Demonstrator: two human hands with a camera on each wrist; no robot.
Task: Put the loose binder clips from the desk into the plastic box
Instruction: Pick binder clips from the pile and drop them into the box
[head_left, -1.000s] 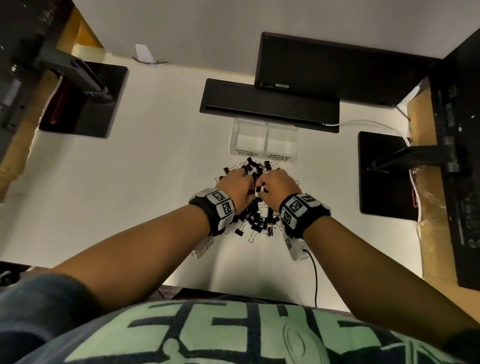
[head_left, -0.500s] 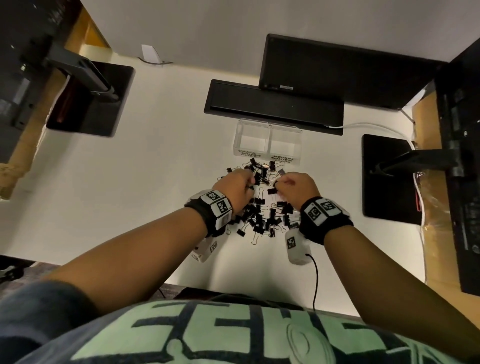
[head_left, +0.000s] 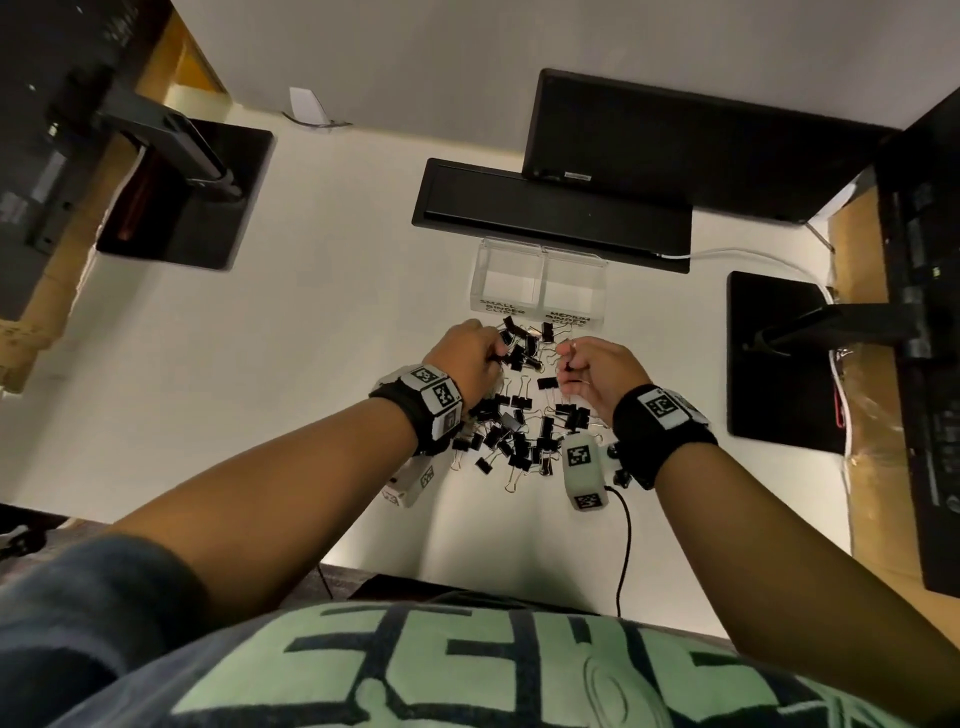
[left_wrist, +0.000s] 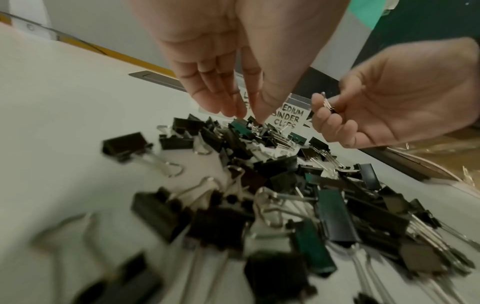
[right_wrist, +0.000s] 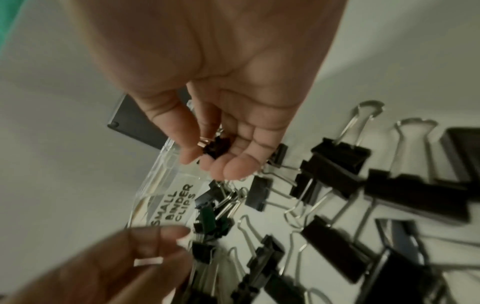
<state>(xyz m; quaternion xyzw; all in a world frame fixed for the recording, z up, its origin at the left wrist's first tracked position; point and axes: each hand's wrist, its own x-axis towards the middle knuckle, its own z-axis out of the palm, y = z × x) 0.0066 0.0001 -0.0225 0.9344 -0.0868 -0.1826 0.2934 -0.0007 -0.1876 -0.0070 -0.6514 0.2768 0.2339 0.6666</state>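
Observation:
A pile of black binder clips (head_left: 519, 421) lies on the white desk just in front of the clear plastic box (head_left: 537, 283). The box has two compartments, labelled SMALL BINDER CLIPS (right_wrist: 171, 203) and MEDIUM BINDER CLIPS (left_wrist: 288, 118); both look empty in the head view. My left hand (head_left: 496, 353) reaches down to the far end of the pile, thumb and fingertips (left_wrist: 239, 113) pinching a small clip there. My right hand (head_left: 566, 364) hovers beside it, its curled fingers holding a small black clip (right_wrist: 215, 146) with silver handles (left_wrist: 326, 102).
A long black bar (head_left: 550, 213) and a monitor (head_left: 675, 145) stand right behind the box. Black monitor bases sit at left (head_left: 187, 197) and right (head_left: 779, 358). A white cable (head_left: 753, 255) runs at the back right. The desk's near edge (head_left: 467, 564) is close to my body.
My right hand has drawn away to the right from the left hand, with a small clip in its fingers. The left hand stays at the far end of the pile.

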